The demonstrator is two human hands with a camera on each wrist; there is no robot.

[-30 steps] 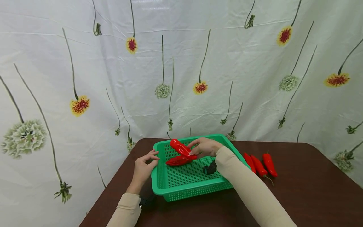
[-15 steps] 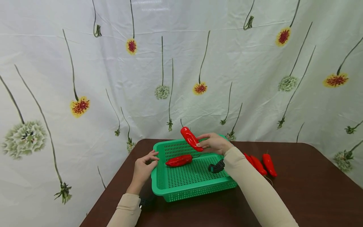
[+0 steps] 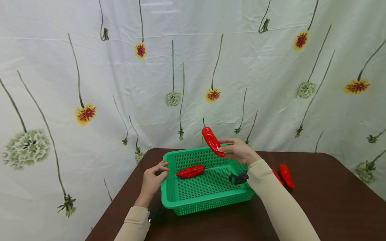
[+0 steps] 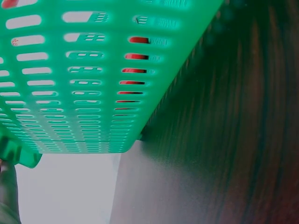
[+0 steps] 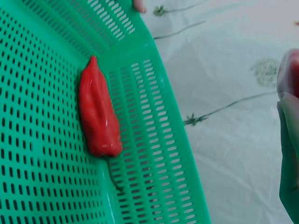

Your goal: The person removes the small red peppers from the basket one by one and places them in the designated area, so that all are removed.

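My right hand [image 3: 239, 151] pinches the lower end of a glossy red chili pepper [image 3: 211, 140], raised over the far side of the green basket [image 3: 211, 197]. Its thin dark stem points up and to the left. At the basket's left rim, my left hand [image 3: 153, 180] holds on, fingertips and thumb right at the edge. Inside lies another, more wrinkled red chili pepper [image 3: 190, 171]; the right wrist view shows this pepper [image 5: 99, 112] beside the slotted wall, stem trailing. The left wrist view looks at the slotted basket side [image 4: 84, 121] from outside, with red showing through.
On the dark brown table [image 3: 328, 201], to the right of the basket, lie a red pepper [image 3: 285, 175] and another one partly hidden behind the right sleeve [image 3: 280, 201]. A white cloth with printed flowers [image 3: 193, 77] hangs behind the table. A black wrist camera [image 3: 238, 178] overlaps the basket.
My right hand has lifted its pepper from above the other one, up and to the right, tilting it more upright. The left hand and the basket have stayed in place.
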